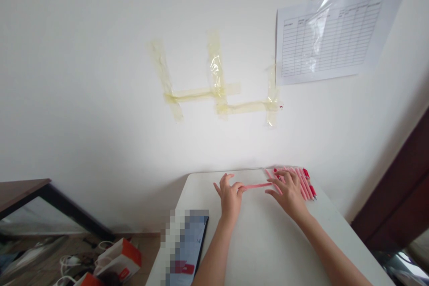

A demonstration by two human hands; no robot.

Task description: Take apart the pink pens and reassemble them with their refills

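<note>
A slender, smooth pink strip [258, 186] crosses the matte white tabletop [261, 241] at lower centre, beside slim pink-and-red pens [305, 184]. Left hand [231, 194] pinches one end; right hand [288, 193], fingers spread, hovers at the other, contact unclear.

Yellowed tape [216, 69] on the white wall [83, 76] — a printed sheet [338, 35] alongside

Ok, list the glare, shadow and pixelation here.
Head view: glare streaks the printed sheet and the yellow tape; also head view: soft shadow on the wall left of the white table; head view again: coarse blocks mask part of the screen.
</note>
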